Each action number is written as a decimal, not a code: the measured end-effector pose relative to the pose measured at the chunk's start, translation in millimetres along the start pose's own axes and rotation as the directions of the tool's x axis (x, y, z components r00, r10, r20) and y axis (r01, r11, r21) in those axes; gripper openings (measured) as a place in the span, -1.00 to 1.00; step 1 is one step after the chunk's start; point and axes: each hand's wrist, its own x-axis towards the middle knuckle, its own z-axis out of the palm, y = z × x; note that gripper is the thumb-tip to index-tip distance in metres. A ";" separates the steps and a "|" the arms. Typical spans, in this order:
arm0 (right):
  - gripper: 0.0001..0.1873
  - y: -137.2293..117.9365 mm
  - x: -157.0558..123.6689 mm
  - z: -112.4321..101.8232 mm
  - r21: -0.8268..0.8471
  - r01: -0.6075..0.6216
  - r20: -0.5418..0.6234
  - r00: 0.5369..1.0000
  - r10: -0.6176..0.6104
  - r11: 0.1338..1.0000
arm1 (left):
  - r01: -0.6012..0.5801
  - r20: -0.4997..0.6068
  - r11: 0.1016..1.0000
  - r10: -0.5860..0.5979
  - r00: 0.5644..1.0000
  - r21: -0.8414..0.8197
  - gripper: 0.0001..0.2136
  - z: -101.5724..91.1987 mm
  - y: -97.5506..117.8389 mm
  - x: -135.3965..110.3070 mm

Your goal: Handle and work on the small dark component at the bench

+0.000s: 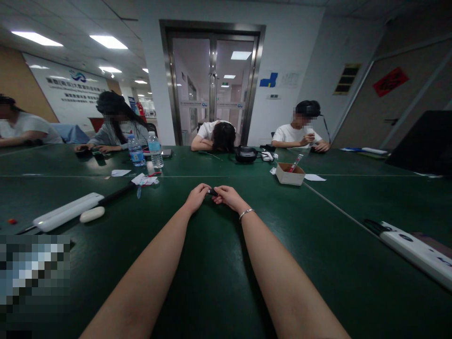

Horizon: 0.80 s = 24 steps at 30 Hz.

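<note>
Both arms reach straight out over the dark green table (208, 278). A small black object (213, 192) with a pale, striped-looking end sits between my hands; it is too small to name. My left hand (197, 197) pinches its left, pale end with the fingertips. On its other side, my right hand (230, 197) has thumb and fingers closed around the black part, and a silver bracelet (246, 214) circles that wrist. The fingers hide part of the object. Both hands are close to the table top.
Left are a white stick-like device (68, 212), a white oval object (92, 214), crumpled wrappers (145, 180) and two water bottles (156, 150). Right are a cardboard box (290, 175) and a white power strip (416, 252). Several people sit opposite, one with head down (224, 136).
</note>
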 end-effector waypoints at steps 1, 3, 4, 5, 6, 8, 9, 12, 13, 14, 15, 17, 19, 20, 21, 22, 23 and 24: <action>-0.88 0.3 0.1 -0.1 -0.003 -0.001 -0.001 1.000 0.001 1.000 | 0.014 0.004 1.000 -0.014 1.000 -0.006 -0.69 0.0 0.1 -0.1; -0.88 0.3 0.1 0.3 -0.008 -0.004 -0.003 1.000 0.004 1.000 | 0.002 0.010 1.000 -0.002 1.000 -0.007 -0.69 0.3 -1.0 0.1; -0.89 -0.1 -0.1 0.7 -0.005 -0.003 -0.002 1.000 0.003 1.000 | -0.016 0.008 1.000 0.016 1.000 -0.008 -0.71 0.7 -2.1 0.4; -0.89 -0.5 -0.4 1.1 0.000 -0.002 -0.002 1.000 0.002 1.000 | -0.029 0.003 0.999 0.029 1.000 -0.013 -0.73 1.1 -3.4 0.8; -0.89 -1.1 -0.7 1.5 0.005 -0.002 -0.002 1.000 0.002 1.000 | -0.033 -0.003 0.999 0.033 0.999 -0.022 -0.74 1.5 -4.7 1.2; -0.89 -2.1 -1.3 2.1 0.011 -0.005 -0.004 1.000 0.005 1.000 | -0.021 -0.006 0.999 0.021 1.000 -0.036 -0.73 1.9 -6.3 2.0; -0.89 -2.4 -1.5 2.2 0.009 -0.008 -0.006 1.000 0.008 1.000 | -0.017 -0.005 0.999 0.017 1.000 -0.036 -0.72 1.9 -6.4 2.3; -0.91 -1.9 -1.3 1.7 0.000 0.001 0.014 1.000 -0.001 1.000 | -0.043 -0.002 0.998 0.043 0.999 -0.045 -0.73 0.7 -5.0 2.7; -0.90 -1.4 -1.1 1.4 -0.010 0.012 0.032 0.999 -0.012 1.000 | -0.053 -0.001 0.997 0.053 0.999 -0.062 -0.74 0.3 -4.6 2.6; -0.88 -0.9 -0.7 1.2 -0.029 0.027 0.054 0.998 -0.025 0.999 | -0.057 0.002 0.995 0.058 0.998 -0.082 -0.75 0.1 -4.7 2.4; -0.85 -0.4 -0.4 1.1 -0.056 0.043 0.074 0.997 -0.039 0.997 | -0.058 0.008 0.993 0.059 0.998 -0.103 -0.75 0.3 -5.3 2.2; -0.81 0.0 0.0 1.3 -0.118 0.072 0.097 0.993 -0.061 0.990 | -0.056 0.025 0.990 0.060 0.998 -0.131 -0.73 1.9 -7.3 1.7; -0.81 -0.4 -0.2 2.0 -0.161 0.085 0.099 0.993 -0.070 0.983 | -0.049 0.051 0.989 0.057 0.997 -0.136 -0.73 3.6 -6.4 1.8; -0.82 -0.8 -0.4 2.4 -0.170 0.086 0.096 0.993 -0.070 0.982 | -0.040 0.063 0.992 0.048 0.997 -0.123 -0.74 3.1 -2.9 2.2; -0.83 -1.2 -0.7 2.7 -0.174 0.086 0.095 0.993 -0.070 0.981 | -0.027 0.064 0.995 0.034 0.997 -0.098 -0.74 0.7 3.8 2.9; -0.84 -1.6 -0.9 2.8 -0.175 0.086 0.096 0.993 -0.070 0.981 | -0.017 0.048 0.998 0.020 0.999 -0.067 -0.75 -4.4 14.2 3.7; -0.84 -1.8 -1.0 2.7 -0.173 0.087 0.097 0.993 -0.071 0.981 | -0.010 0.012 0.999 0.011 1.000 -0.036 -0.75 -12.8 28.4 4.5; -0.84 -1.8 -1.0 2.5 -0.171 0.089 0.098 0.992 -0.073 0.981 | -0.012 -0.048 1.000 0.012 0.999 -0.013 -0.76 -24.6 46.0 5.1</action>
